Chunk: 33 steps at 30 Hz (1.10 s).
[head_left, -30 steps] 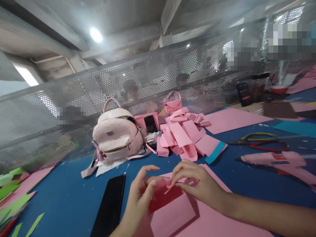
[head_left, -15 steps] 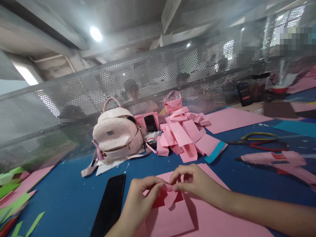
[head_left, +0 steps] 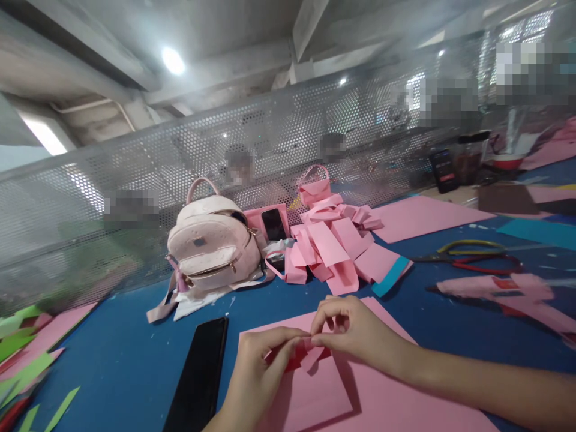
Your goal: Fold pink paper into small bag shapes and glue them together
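Observation:
My left hand (head_left: 265,366) and my right hand (head_left: 353,327) meet at the front middle, thumbs and forefingers pinched on a small pink paper bow (head_left: 312,358). Its short tails hang down between the fingertips, and its upper part is partly hidden by them. Just below the bow is a folded pink paper piece (head_left: 310,396), its opening dark in shadow; whether the bow touches it I cannot tell. Under both lies a large pink sheet (head_left: 396,390). A black phone (head_left: 198,372) rests on the blue table left of my left hand.
Beyond my hands stand a pale pink backpack (head_left: 213,240) and a pile of folded pink paper pieces (head_left: 330,243). On the right lie scissors (head_left: 477,255) and a pink glue gun (head_left: 499,288). Green paper scraps (head_left: 31,372) are at left. A perforated metal screen (head_left: 279,150) closes off the back.
My fingertips have shifted slightly on the bow, and its tails now slant a little differently. Both hands stay together at the same spot. The view has moved very slightly.

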### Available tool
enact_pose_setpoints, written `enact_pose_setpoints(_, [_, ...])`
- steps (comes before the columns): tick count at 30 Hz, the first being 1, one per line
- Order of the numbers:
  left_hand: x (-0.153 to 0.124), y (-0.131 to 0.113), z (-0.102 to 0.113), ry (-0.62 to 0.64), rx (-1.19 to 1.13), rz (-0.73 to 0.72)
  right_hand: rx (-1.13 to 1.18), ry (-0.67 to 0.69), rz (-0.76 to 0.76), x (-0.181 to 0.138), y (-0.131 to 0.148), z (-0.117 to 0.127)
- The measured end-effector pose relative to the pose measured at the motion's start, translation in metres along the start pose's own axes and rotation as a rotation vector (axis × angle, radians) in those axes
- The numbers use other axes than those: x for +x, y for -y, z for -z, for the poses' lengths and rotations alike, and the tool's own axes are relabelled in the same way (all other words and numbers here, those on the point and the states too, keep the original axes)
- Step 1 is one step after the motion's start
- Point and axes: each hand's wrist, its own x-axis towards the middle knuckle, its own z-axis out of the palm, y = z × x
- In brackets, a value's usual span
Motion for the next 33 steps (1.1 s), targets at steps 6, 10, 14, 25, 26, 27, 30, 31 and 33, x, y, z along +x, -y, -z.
enact_pose_setpoints(6, [0.002, -0.006, -0.006, -0.115, 0.045, 0.034, -0.111, -0.034, 0.047, -0.005, -0.005, -0.004])
enact_pose_setpoints(10, [0.002, -0.006, -0.004, -0.147, 0.053, 0.054, -0.168, -0.023, 0.109, -0.006, -0.008, -0.006])
enact_pose_setpoints(14, [0.002, -0.008, -0.001, -0.124, 0.011, 0.048, -0.195, -0.014, 0.097, -0.006, -0.007, -0.004])
enact_pose_setpoints(25, [0.004, -0.003, -0.001, -0.096, 0.011, 0.072, -0.237, -0.015, 0.099, -0.007, 0.0, -0.005])
enact_pose_setpoints(26, [0.004, -0.004, 0.0, -0.085, 0.001, 0.06, -0.236, -0.014, 0.09, -0.006, -0.001, -0.005])
enact_pose_setpoints(27, [0.004, -0.005, 0.001, -0.07, -0.004, 0.035, -0.234, -0.014, 0.086, -0.005, -0.002, -0.005])
enact_pose_setpoints(30, [0.003, -0.011, 0.003, -0.01, 0.019, -0.091, -0.207, -0.024, 0.092, -0.004, -0.004, -0.004])
enact_pose_setpoints(31, [0.003, -0.012, 0.003, -0.004, 0.044, -0.132, -0.192, -0.023, 0.1, -0.004, -0.004, -0.004])
enact_pose_setpoints(33, [0.002, -0.013, 0.002, -0.025, 0.099, -0.19, -0.17, -0.016, 0.107, -0.005, -0.004, -0.004])
